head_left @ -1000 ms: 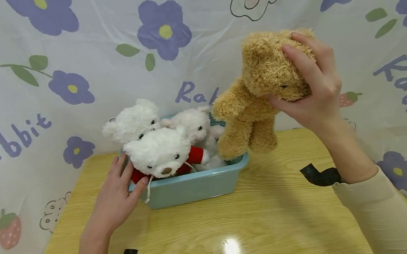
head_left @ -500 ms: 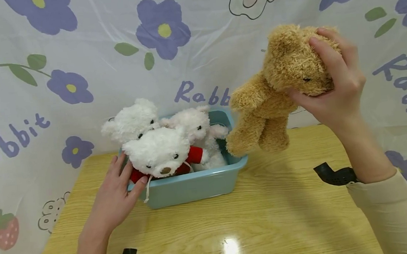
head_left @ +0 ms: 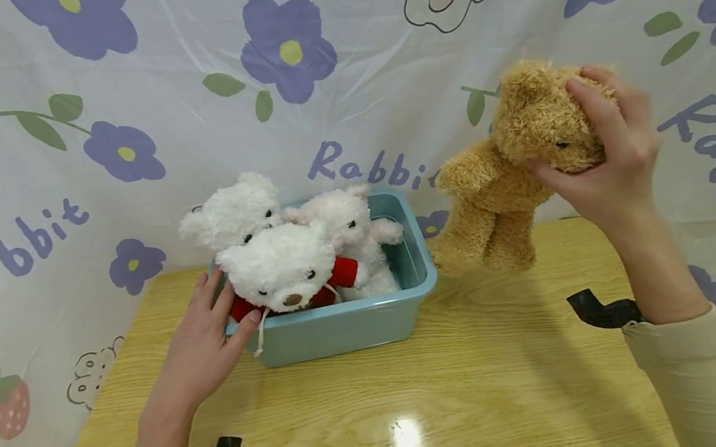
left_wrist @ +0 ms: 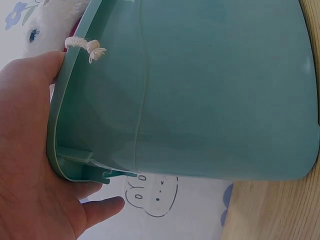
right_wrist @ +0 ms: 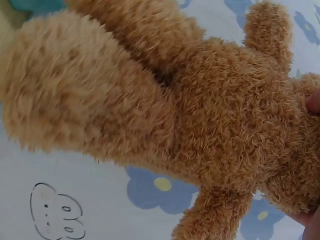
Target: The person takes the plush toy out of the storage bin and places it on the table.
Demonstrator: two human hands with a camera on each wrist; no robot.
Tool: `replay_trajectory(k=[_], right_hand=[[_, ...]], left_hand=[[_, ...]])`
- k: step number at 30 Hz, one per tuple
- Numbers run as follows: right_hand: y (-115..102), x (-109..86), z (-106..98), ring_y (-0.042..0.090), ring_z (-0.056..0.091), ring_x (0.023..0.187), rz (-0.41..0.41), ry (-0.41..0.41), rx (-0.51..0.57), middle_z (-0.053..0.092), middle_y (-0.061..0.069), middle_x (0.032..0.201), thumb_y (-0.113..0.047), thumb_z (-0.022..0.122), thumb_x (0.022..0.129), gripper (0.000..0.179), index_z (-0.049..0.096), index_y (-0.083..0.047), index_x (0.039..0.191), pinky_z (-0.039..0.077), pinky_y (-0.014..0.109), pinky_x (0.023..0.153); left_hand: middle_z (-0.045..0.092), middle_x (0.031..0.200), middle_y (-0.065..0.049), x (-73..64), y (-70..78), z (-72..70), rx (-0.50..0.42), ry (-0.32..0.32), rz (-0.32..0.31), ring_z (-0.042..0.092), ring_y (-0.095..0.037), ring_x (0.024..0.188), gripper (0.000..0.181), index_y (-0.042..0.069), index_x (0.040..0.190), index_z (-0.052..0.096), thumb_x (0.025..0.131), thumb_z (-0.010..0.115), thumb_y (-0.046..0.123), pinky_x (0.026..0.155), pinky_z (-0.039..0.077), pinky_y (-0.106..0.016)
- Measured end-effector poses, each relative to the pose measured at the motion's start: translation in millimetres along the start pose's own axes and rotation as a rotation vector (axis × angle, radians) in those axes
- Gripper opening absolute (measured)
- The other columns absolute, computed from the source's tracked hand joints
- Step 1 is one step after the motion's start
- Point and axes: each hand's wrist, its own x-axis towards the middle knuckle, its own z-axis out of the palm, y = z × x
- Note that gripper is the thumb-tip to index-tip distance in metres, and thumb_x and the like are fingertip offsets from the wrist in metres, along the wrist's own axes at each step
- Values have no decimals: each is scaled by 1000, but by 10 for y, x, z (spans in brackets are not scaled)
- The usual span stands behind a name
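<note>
My right hand (head_left: 613,148) grips a tan teddy bear (head_left: 523,184) by its head, fingers over the top and thumb under the face. The bear hangs upright, its feet just right of a blue plastic basket (head_left: 342,335). In the right wrist view the bear's shaggy body (right_wrist: 225,105) fills most of the picture. My left hand (head_left: 199,344) rests on the basket's left front corner, fingers spread along the rim, thumb at the front. Inside are a white teddy bear in red (head_left: 282,269), another white bear (head_left: 236,213) behind it, and a pale pink bear (head_left: 348,228).
The basket stands towards the back of a wooden table (head_left: 474,384). A white cloth (head_left: 377,9) with purple flowers hangs right behind it. A knotted cord (left_wrist: 90,47) hangs over the basket's rim. Each wrist carries a black mount (head_left: 602,308).
My right hand has carried the tan bear to the right, away from over the basket, and lately a little lower. The basket's right end now shows. My left hand has stayed put.
</note>
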Motion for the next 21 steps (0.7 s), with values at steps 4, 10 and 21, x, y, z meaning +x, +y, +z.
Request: replay_trajectory(k=[4,10,21], right_hand=[[180,-129,-4,46,52,127,-46,-123,-42,60,24,134,-21,79,68,61,68,-7,126,38,56,109],[398,-388,64,48,49,130,-87,-301,-77,56,22,142,-12,84,67,72,64,-8,136,39,60,104],[563,-676,266,50,47,130,-98,-480,-117,52,24,145,-7,88,69,80,57,-7,144,44,66,97]], left_hand=[[5,169,-22,-3,7,-7,1,7,0,3,-49,153,77,15,167,15,107,55,42,110,25,-73],[5,169,-23,5,9,-8,6,-5,-18,3,-50,153,77,15,167,15,107,54,43,108,26,-75],[5,169,-22,3,25,-13,11,-11,-20,3,-51,152,78,15,167,13,107,54,43,110,24,-74]])
